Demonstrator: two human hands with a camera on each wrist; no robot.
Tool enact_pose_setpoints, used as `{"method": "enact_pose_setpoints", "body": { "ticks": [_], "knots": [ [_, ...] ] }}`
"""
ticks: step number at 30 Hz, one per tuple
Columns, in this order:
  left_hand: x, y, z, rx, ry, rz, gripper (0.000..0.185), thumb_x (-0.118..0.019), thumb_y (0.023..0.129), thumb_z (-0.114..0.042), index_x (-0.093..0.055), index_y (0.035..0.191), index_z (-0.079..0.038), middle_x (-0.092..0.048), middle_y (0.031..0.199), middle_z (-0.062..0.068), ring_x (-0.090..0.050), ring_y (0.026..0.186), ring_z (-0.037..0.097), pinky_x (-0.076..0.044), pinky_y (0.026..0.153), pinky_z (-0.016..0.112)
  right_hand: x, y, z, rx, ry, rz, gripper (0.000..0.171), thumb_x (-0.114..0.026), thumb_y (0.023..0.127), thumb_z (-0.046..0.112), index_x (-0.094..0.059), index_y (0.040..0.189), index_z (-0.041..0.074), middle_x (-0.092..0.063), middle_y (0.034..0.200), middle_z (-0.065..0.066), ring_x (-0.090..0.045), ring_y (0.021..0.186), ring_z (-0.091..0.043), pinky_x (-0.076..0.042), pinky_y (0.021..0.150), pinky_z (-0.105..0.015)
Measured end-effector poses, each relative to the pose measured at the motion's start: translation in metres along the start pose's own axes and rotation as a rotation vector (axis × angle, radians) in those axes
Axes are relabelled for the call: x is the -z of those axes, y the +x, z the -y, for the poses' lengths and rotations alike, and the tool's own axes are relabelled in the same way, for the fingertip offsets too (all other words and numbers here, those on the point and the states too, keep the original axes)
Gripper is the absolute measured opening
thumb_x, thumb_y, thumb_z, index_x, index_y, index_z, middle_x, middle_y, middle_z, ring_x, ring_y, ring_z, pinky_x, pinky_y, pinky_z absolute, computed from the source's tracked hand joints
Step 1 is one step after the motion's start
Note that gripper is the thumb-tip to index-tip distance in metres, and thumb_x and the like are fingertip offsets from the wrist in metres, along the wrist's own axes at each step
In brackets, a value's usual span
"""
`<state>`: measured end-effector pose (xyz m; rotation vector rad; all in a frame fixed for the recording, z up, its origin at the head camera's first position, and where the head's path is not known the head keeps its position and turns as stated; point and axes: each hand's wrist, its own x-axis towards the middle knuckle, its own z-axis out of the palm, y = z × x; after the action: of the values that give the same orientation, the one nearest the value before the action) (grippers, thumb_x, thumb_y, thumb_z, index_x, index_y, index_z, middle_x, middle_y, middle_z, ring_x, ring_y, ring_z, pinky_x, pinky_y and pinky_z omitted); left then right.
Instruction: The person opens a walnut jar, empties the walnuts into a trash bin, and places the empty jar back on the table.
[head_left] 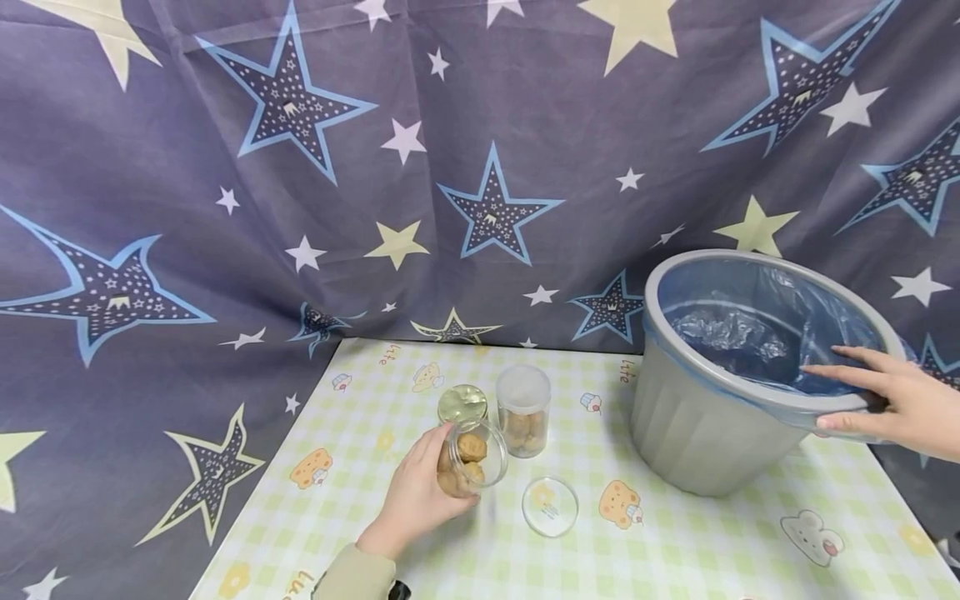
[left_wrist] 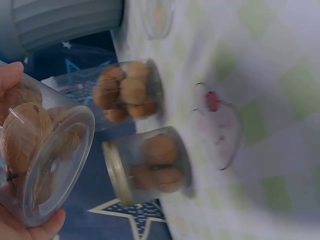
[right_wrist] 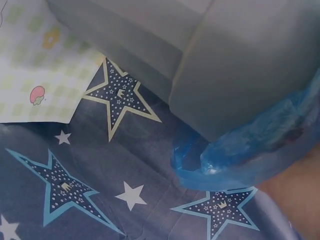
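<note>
My left hand (head_left: 420,492) grips an open clear jar of walnuts (head_left: 474,454), tilted with its mouth toward the right; the left wrist view shows this jar (left_wrist: 42,155) close up with nuts inside. Its clear lid (head_left: 550,505) lies flat on the table just to the right. Behind stand a gold-lidded walnut jar (head_left: 462,406) and a clear-lidded walnut jar (head_left: 523,410). My right hand (head_left: 892,402) holds the near right rim of a grey bin (head_left: 697,417) lined with a blue bag (head_left: 750,325). The bin tilts toward the left.
The table (head_left: 675,550) wears a green checked cloth with cartoon prints. A dark star-patterned curtain (head_left: 300,167) hangs behind and drapes down both sides. The right wrist view shows the bin wall (right_wrist: 240,65) and bag edge (right_wrist: 235,160) above the curtain.
</note>
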<state>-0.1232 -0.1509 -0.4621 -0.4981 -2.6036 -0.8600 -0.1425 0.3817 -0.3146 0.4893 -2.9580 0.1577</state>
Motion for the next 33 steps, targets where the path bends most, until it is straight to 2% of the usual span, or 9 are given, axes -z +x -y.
{"method": "enact_pose_setpoints", "body": {
  "ticks": [1,3,5,6,10,16,27,33],
  "knots": [
    [0.002,0.003,-0.001,-0.007,-0.007,0.001,0.102,-0.091,0.051,-0.03,-0.042,0.138,-0.008,-0.056,0.126,0.008,-0.057,0.113,0.027,-0.05,0.093,0.047,-0.001,0.0,-0.001,0.002,-0.001,0.0,0.074,-0.077,0.072,0.042,-0.054,0.126,-0.003,-0.036,0.128,-0.039,-0.046,0.104,-0.057,-0.04,0.087,-0.066],
    [0.008,0.008,-0.006,-0.023,-0.02,0.001,0.101,-0.091,0.052,-0.029,-0.042,0.137,-0.008,-0.056,0.124,0.008,-0.057,0.112,0.027,-0.05,0.092,0.046,-0.002,0.0,-0.002,-0.003,0.002,0.005,0.073,-0.076,0.073,0.043,-0.055,0.126,-0.002,-0.036,0.129,-0.038,-0.039,0.112,-0.058,-0.016,0.1,-0.076],
    [0.013,0.014,-0.01,-0.042,-0.031,0.0,0.1,-0.09,0.052,-0.028,-0.043,0.137,-0.008,-0.057,0.122,0.008,-0.058,0.11,0.026,-0.051,0.091,0.045,-0.002,-0.001,-0.003,-0.014,0.006,0.02,0.072,-0.075,0.074,0.045,-0.055,0.126,-0.001,-0.036,0.129,-0.038,-0.032,0.118,-0.059,0.007,0.101,-0.077],
    [0.015,0.017,-0.013,-0.053,-0.037,-0.002,0.099,-0.09,0.052,-0.027,-0.043,0.136,-0.007,-0.057,0.121,0.008,-0.058,0.11,0.026,-0.051,0.09,0.046,-0.002,-0.001,-0.002,-0.016,0.004,0.033,0.071,-0.074,0.075,0.045,-0.055,0.126,-0.002,-0.036,0.13,-0.039,-0.031,0.119,-0.059,0.01,0.102,-0.075],
    [0.024,0.03,-0.023,-0.092,-0.049,-0.002,0.1,-0.091,0.051,-0.026,-0.042,0.137,-0.007,-0.056,0.124,0.009,-0.057,0.112,0.026,-0.051,0.091,0.046,-0.002,-0.002,-0.001,-0.011,-0.022,0.056,0.067,-0.07,0.078,0.046,-0.057,0.125,-0.001,-0.038,0.129,-0.042,-0.028,0.122,-0.06,0.015,0.102,-0.073],
    [0.033,0.055,-0.039,-0.206,-0.009,-0.016,0.098,-0.09,0.053,-0.029,-0.043,0.135,-0.004,-0.055,0.127,0.012,-0.056,0.114,0.027,-0.049,0.096,0.043,-0.006,-0.003,-0.002,0.015,-0.057,0.006,0.061,-0.07,0.079,0.046,-0.06,0.122,0.004,-0.044,0.128,-0.039,-0.034,0.119,-0.055,0.014,0.104,-0.071],
    [0.037,0.102,-0.078,-0.409,0.035,-0.047,0.098,-0.089,0.054,-0.033,-0.044,0.135,-0.003,-0.055,0.13,0.01,-0.054,0.118,0.023,-0.047,0.099,0.038,-0.009,-0.005,-0.003,0.038,-0.067,-0.044,0.059,-0.07,0.078,0.046,-0.061,0.12,0.005,-0.048,0.125,-0.035,-0.039,0.114,-0.051,0.013,0.107,-0.069],
    [0.039,0.118,-0.1,-0.433,0.128,-0.005,0.099,-0.087,0.057,-0.039,-0.041,0.138,-0.003,-0.052,0.131,0.012,-0.052,0.12,0.025,-0.045,0.101,0.039,-0.01,-0.006,-0.003,0.034,-0.072,-0.058,0.06,-0.07,0.078,0.046,-0.06,0.12,0.004,-0.048,0.125,-0.034,-0.039,0.113,-0.05,0.012,0.107,-0.069]
  ]
}}
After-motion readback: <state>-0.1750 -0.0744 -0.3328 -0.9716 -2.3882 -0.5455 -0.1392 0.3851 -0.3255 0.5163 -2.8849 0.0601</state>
